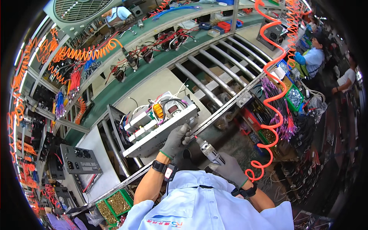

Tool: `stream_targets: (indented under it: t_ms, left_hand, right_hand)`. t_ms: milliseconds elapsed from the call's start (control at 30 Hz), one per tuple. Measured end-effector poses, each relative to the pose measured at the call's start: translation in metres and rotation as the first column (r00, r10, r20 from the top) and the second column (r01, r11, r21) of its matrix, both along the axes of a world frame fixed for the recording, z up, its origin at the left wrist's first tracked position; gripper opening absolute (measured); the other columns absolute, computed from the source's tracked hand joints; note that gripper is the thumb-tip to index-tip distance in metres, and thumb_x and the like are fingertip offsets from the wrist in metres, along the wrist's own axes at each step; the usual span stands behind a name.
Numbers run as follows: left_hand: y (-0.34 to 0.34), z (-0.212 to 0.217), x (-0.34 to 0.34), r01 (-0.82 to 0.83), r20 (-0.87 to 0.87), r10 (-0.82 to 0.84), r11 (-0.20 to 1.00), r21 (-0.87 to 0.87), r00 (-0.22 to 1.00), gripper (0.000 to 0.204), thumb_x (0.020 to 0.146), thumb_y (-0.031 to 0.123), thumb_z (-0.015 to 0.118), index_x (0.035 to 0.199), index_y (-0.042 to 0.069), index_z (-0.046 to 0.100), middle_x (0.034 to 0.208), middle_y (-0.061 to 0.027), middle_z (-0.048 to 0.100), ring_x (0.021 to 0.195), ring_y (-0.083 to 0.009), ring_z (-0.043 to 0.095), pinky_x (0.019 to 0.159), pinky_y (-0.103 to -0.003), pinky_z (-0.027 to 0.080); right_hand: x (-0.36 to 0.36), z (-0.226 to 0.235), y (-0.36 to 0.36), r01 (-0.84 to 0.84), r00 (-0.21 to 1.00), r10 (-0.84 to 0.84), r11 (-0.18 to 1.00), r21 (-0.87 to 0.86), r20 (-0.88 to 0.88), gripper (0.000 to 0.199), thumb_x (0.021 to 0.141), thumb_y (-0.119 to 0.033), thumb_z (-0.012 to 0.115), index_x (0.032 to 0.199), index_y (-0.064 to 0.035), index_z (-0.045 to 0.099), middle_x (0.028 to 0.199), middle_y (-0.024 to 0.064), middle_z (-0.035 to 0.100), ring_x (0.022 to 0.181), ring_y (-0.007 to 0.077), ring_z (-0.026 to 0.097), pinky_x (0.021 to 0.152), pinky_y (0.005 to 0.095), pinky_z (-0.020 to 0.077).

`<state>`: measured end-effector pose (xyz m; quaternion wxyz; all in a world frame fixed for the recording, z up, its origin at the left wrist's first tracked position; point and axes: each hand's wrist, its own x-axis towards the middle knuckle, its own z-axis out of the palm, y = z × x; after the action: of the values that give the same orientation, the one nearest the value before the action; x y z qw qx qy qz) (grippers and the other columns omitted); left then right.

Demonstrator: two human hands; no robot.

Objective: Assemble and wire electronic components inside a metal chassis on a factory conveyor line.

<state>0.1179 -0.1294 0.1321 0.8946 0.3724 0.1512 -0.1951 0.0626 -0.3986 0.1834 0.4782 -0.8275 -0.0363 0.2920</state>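
A roller conveyor (199, 85) runs from the upper right down toward the lower left, with a green work belt (90, 111) along its far edge. On the conveyor lies a pale board (155, 87), and on this, toward the conveyor's near edge, sits the open metal chassis (165, 128), set aslant, with boards and wires showing inside. A dark panel (116, 128) stands upright at the chassis's left end. Beyond the conveyor's near edge, on the right, a red-orange coiled hose (273, 120) hangs down to near the right hand. A dark grey panel (81, 159) rests on the conveyor's lower left stretch. Past the near edge are a bundle of purple wires (276, 111) on the right and a green bin (112, 209) of brass-coloured parts on the left.

The gloved left hand (176, 141) is at the chassis's near right corner; its grip is curled, and whether it holds anything small I cannot tell. The gloved right hand (230, 171) has its grip clamped around a silver power driver (209, 151), just off the conveyor's near edge, bit pointing toward the left fingertips. Inside the chassis sits an orange-yellow wound coil (158, 110).
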Motion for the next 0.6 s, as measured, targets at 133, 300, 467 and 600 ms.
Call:
stream_targets:
  t_ms: [133, 300, 467, 600]
  left_hand:
    - [0.0, 0.005, -0.001, 0.025, 0.053, -0.033, 0.99, 0.138, 0.998, 0.034, 0.099, 0.035, 0.056, 0.108, 0.003, 0.058, 0.084, -0.0007, 0.059, 0.062, -0.0048, 0.051, 0.053, -0.015, 0.044]
    - [0.003, 0.015, 0.01, 0.06, 0.056, -0.085, 0.931, 0.36, 0.995, 0.034, 0.102, 0.035, 0.053, 0.104, 0.002, 0.059, 0.074, 0.0, 0.057, 0.055, -0.0053, 0.052, 0.048, -0.018, 0.042]
    - [0.012, 0.033, 0.033, 0.117, 0.041, -0.151, 0.888, 0.444, 0.988, 0.03, 0.102, 0.033, 0.052, 0.102, 0.004, 0.059, 0.07, 0.0024, 0.052, 0.054, -0.005, 0.048, 0.046, -0.019, 0.038]
    - [0.032, 0.034, 0.048, 0.048, 0.191, -0.107, 0.955, 0.292, 0.976, 0.032, 0.103, 0.035, 0.048, 0.102, 0.005, 0.06, 0.072, 0.0024, 0.053, 0.059, -0.0053, 0.049, 0.052, -0.019, 0.04]
  right_hand:
    - [0.001, 0.004, 0.0, -0.009, 1.0, 0.009, 0.999, -0.045, -0.001, 0.046, 0.074, -0.036, 0.076, 0.106, -0.0053, 0.064, 0.093, 0.0162, 0.069, 0.085, 0.0299, 0.067, 0.076, 0.0392, 0.0514]
    - [0.011, 0.01, 0.01, -0.005, 0.999, 0.008, 0.997, -0.071, 0.038, 0.047, 0.074, -0.035, 0.076, 0.106, -0.0039, 0.064, 0.092, 0.0168, 0.069, 0.084, 0.0293, 0.068, 0.076, 0.039, 0.0515]
    - [0.029, 0.008, 0.027, 0.01, 1.0, -0.01, 1.0, 0.01, 0.004, 0.045, 0.076, -0.033, 0.076, 0.105, -0.0016, 0.063, 0.086, 0.0136, 0.068, 0.078, 0.0236, 0.066, 0.072, 0.0377, 0.0519]
    - [0.059, 0.033, 0.049, 0.069, 0.89, -0.021, 0.994, 0.089, -0.456, 0.041, 0.077, -0.029, 0.076, 0.105, -0.0015, 0.063, 0.081, 0.0091, 0.066, 0.076, 0.019, 0.064, 0.07, 0.0348, 0.0506]
